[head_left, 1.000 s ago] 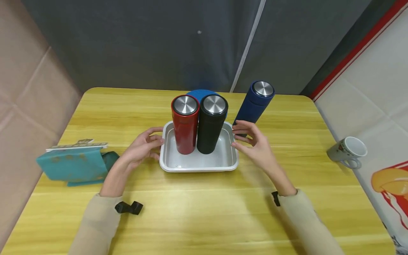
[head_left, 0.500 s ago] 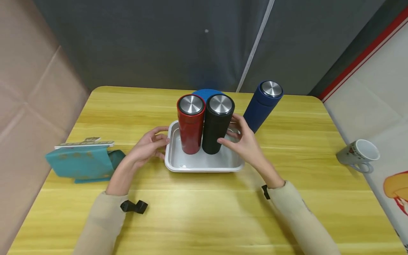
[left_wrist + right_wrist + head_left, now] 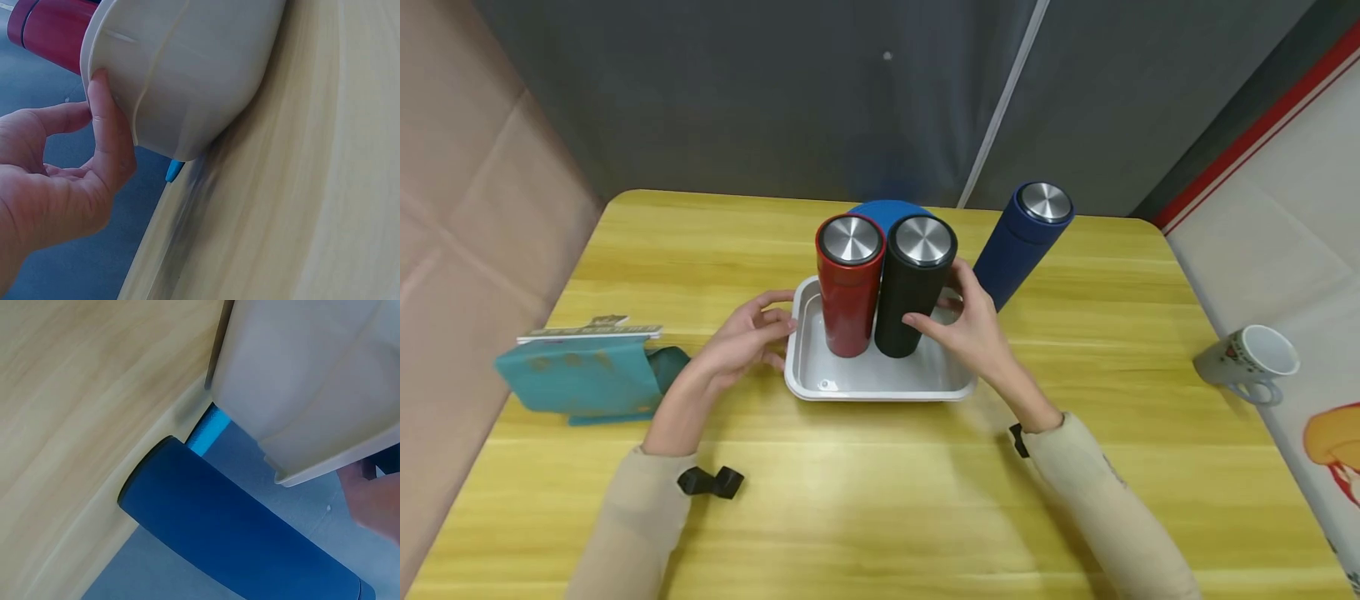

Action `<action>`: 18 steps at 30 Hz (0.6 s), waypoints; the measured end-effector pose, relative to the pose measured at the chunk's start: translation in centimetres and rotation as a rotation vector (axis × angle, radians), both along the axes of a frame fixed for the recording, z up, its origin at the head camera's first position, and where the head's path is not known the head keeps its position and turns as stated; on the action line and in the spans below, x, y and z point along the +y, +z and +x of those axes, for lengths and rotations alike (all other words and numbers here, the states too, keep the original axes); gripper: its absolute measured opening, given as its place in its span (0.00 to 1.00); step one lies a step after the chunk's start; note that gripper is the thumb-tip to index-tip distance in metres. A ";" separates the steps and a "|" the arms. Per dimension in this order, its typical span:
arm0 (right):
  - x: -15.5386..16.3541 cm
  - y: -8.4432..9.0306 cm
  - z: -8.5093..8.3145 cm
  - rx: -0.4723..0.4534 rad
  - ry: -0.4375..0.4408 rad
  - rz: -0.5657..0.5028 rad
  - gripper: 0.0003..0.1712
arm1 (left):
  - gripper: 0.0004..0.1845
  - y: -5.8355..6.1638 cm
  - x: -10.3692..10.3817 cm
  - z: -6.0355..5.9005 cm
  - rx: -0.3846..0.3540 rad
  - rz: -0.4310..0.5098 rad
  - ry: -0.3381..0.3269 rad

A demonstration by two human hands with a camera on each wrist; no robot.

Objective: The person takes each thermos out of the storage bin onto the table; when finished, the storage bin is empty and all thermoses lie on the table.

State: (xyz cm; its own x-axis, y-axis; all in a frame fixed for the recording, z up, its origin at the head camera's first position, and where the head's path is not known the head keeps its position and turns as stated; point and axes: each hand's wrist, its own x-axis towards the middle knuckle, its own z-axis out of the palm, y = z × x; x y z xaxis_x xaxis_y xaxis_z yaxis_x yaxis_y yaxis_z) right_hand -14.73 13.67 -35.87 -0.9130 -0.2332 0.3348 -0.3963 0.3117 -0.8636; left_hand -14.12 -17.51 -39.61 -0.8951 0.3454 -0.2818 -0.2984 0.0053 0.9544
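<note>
A red thermos [image 3: 847, 308] and a black thermos [image 3: 904, 304], both with steel-topped lids, stand upright side by side in a light grey tray [image 3: 880, 393]. My right hand [image 3: 973, 329] grips the black thermos from its right side, thumb across the front and fingers behind it, partly hidden. At the tray's left rim is my left hand [image 3: 741, 342], thumb and fingers holding the edge. In the left wrist view one finger of the left hand [image 3: 69, 169] lies against the tray's outer wall, just under the rim. The right wrist view shows only part of my right hand [image 3: 378, 503], beyond the tray rim.
A blue thermos [image 3: 1015, 250] stands behind my right hand. Behind the tray shows a round blue object [image 3: 887, 210]. A teal packet [image 3: 580, 379] lies at the left, and a patterned mug [image 3: 1243, 362] stands at the right by the wall. A dark curtain [image 3: 760, 100] hangs behind the table.
My right hand has moved left from the tray's right edge to the black thermos and taken hold of it. The left hand has stayed at the tray rim.
</note>
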 end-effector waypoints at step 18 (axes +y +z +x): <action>-0.2 0.1 0.0 -0.002 -0.030 -0.018 0.43 | 0.28 0.1 -0.1 0.0 -0.010 0.023 -0.010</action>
